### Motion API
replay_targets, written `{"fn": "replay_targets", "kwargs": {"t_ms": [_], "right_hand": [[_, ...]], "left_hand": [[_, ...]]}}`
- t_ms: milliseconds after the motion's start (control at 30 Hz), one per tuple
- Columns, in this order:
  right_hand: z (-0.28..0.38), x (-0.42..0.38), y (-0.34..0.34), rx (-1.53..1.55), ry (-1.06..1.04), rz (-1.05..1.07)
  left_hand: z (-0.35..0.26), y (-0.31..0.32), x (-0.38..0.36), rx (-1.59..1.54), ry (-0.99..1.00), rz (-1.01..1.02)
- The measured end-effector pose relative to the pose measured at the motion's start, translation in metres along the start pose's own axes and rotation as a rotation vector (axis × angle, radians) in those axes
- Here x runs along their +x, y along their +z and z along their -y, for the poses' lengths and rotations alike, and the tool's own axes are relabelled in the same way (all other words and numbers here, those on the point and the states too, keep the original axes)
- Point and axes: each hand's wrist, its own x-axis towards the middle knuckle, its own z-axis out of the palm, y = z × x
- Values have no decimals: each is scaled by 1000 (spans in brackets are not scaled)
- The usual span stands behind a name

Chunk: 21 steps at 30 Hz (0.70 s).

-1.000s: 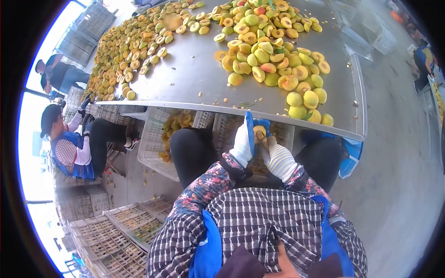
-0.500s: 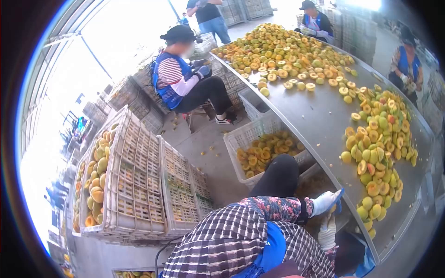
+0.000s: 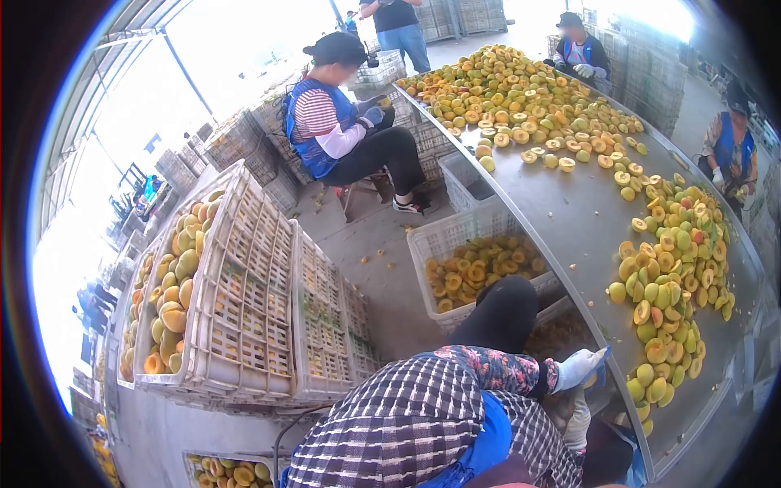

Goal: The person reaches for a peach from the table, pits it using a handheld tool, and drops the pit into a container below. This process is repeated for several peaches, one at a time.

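Note:
My left hand, in a pale glove, is raised at the near edge of the metal table. Its fingers are drawn together and point toward the tabletop, with a blue part at the tips; I cannot tell what they hold. Just below it is my right hand, also gloved, low between my knees and partly covered by the left, its fingers hidden. Halved apricots lie heaped on the table beyond my hands. A crate beside my knee holds more apricot halves.
Stacked crates with whole apricots stand at the left. One person sits at the table's far left corner; another sits behind it and a third is at the right. A larger apricot pile covers the far end.
My left hand has turned, its fingers now lower and pointing across the table edge. My right hand has dropped slightly. The whole view has shifted a little.

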Motion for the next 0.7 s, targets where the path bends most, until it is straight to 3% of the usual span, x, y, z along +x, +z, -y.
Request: {"fn": "replay_targets", "kwargs": {"t_ms": [133, 200, 233, 267, 300, 333, 367, 400, 433, 567, 633, 667, 700], "right_hand": [[1, 10, -17, 13, 19, 77], [-4, 19, -45, 389, 254, 356], [7, 10, -21, 333, 288, 125], [10, 10, -15, 473, 313, 337], [12, 6, -18, 139, 216, 244], [15, 1, -15, 207, 209, 206], [21, -13, -11, 200, 144, 158], [14, -8, -22, 272, 110, 233], [16, -10, -24, 300, 114, 273], [20, -12, -30, 297, 94, 328], [22, -8, -22, -256, 83, -146], [-32, 31, -73, -831, -494, -144], [-19, 18, -59, -1120, -334, -269]], "left_hand": [[12, -1, 10, -9, 62, 32], [0, -1, 9, 3, -98, -51], [-7, -3, 5, -145, -138, 19], [-13, 2, 4, -454, -298, -3], [-23, 2, -5, -453, -226, -29], [-15, 1, 4, -396, -303, -125], [-7, -5, 10, -617, -287, 161], [-11, -7, 11, -667, -231, 226], [-21, -8, 9, -723, -342, 215], [-36, -19, 16, -707, -265, 130], [-49, -31, 13, -510, -101, 99], [-64, -40, 11, -398, -120, 68], [-80, -54, 6, -302, 8, 97]]}}
